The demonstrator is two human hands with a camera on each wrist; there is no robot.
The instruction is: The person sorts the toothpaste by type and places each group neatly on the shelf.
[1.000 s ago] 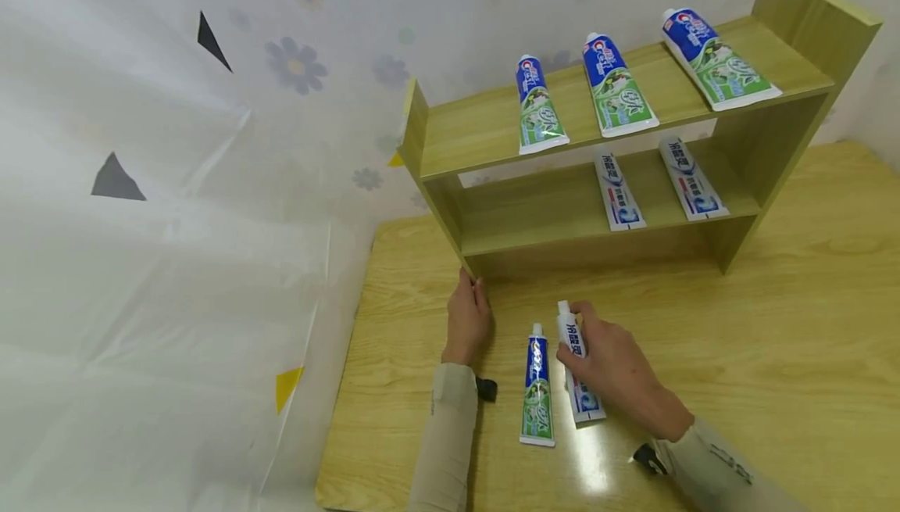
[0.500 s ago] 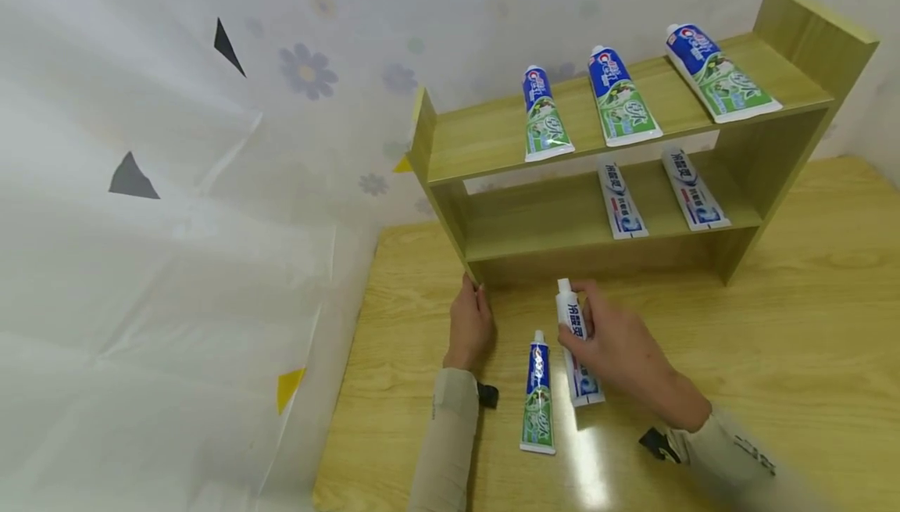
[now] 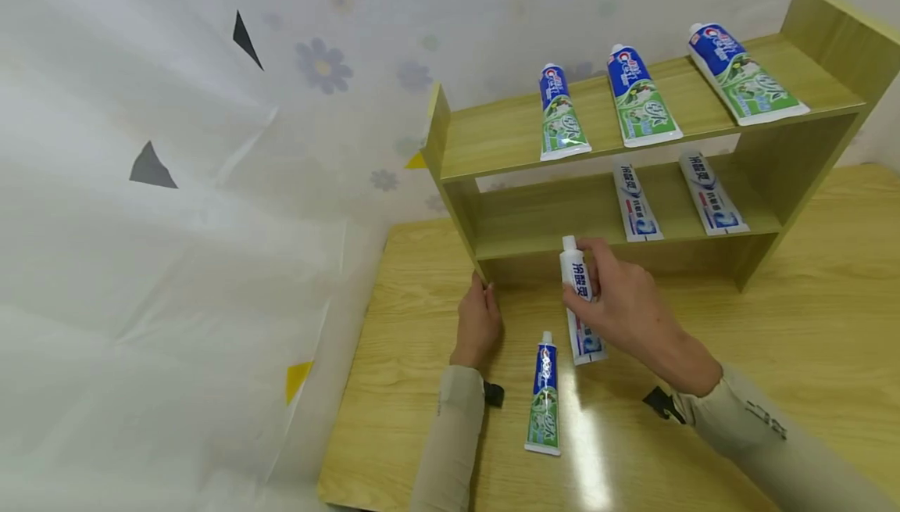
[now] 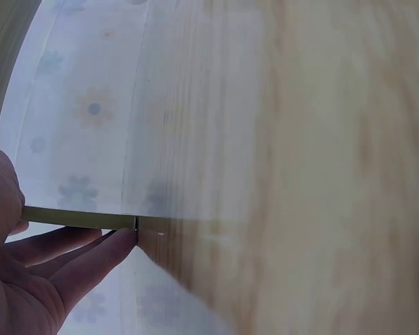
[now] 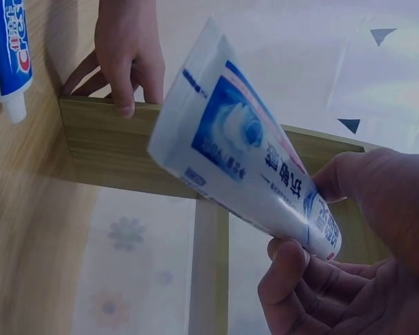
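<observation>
My right hand (image 3: 633, 313) holds a white toothpaste tube (image 3: 585, 338) between thumb and fingers, cap pointing away. The tube is raised in front of the small wooden shelf (image 3: 541, 219), its cap overlapping the edge of the middle board in the head view. In the right wrist view the tube's flat crimped end (image 5: 185, 91) faces the camera. My left hand (image 3: 480, 326) grips the shelf's left side panel near its foot. In the left wrist view, thumb and fingers (image 4: 91, 269) lie on opposite sides of the panel edge (image 4: 77, 217).
A blue-and-green toothpaste tube (image 3: 544, 399) lies on the wooden table (image 3: 408, 340), between the forearms. Similar tubes (image 3: 643, 98) lie in a row on the top board. Two white tubes (image 3: 638, 203) lie on the middle board's right half. A plastic-covered wall (image 3: 211, 277) borders the left.
My right hand has lifted the white toothpaste tube and moved it away from me, up toward the middle board. The left hand has stayed on the side panel. The head view has shifted slightly.
</observation>
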